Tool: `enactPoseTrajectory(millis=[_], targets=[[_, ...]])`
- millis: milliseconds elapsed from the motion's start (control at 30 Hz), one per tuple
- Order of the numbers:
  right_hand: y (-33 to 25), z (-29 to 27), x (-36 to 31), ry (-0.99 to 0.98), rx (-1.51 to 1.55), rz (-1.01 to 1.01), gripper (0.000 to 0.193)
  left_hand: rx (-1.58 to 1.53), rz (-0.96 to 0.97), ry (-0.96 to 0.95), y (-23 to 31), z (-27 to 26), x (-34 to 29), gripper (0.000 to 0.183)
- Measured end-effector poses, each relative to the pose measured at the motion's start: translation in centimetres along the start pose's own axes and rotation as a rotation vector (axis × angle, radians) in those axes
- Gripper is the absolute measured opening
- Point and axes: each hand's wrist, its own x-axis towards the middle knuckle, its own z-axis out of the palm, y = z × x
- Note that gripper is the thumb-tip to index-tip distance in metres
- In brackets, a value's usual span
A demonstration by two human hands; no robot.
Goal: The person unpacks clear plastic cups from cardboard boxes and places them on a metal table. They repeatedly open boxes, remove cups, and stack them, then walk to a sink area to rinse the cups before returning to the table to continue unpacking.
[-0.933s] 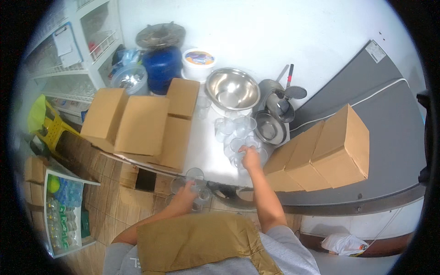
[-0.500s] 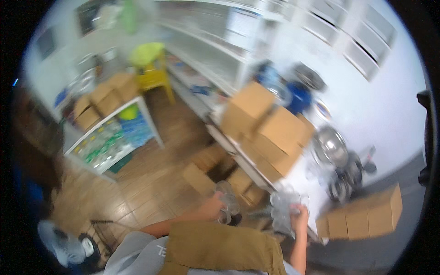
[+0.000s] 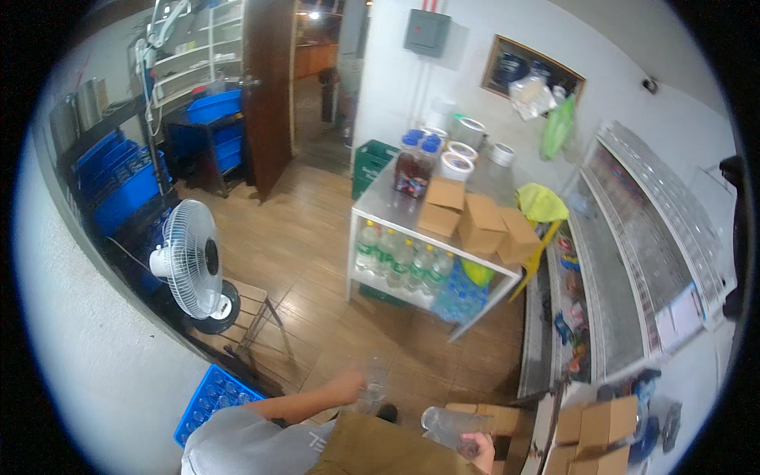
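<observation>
Carrying glassware by hand is judged to be the step under way, with both hands loaded and neither load set down. By the left hand [image 3: 346, 386], clear glasses [image 3: 375, 383] are held out over the wooden floor [image 3: 324, 336]; its fingers appear to be curled about them, though their exact placing is blurred and no count can be made. By the right hand [image 3: 480, 449], clear glassware [image 3: 445, 426] is gripped at its near end, the fingers closed on it and the far end tilted leftward; whether one piece or several are held cannot be told. Beside the left forearm, crated glasses [image 3: 218, 396] are held in a blue crate [image 3: 195, 400]. Farther off, cardboard boxes [image 3: 480, 223] are borne by a metal-topped worktop [image 3: 380, 197]. For the next move, it is judged that both grips should be kept firm, the two loads held apart lest they be knocked together, and stable support given before any finger is loosened.
</observation>
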Motion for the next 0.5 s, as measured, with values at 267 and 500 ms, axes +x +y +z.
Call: enactPoseTrajectory(millis=[267,500], targets=[[-9.4,8.0,27.9,-0.255,-0.021,-0.232,0.034,-0.055,-0.579,0.194,-14.5,-7.8,-1.1,0.038],[-18.4,15.4,49.4,-0.5,0.026,-0.36,0.036,-0.147,-0.931,0.465,-18.5,-17.5,0.3,0.038]])
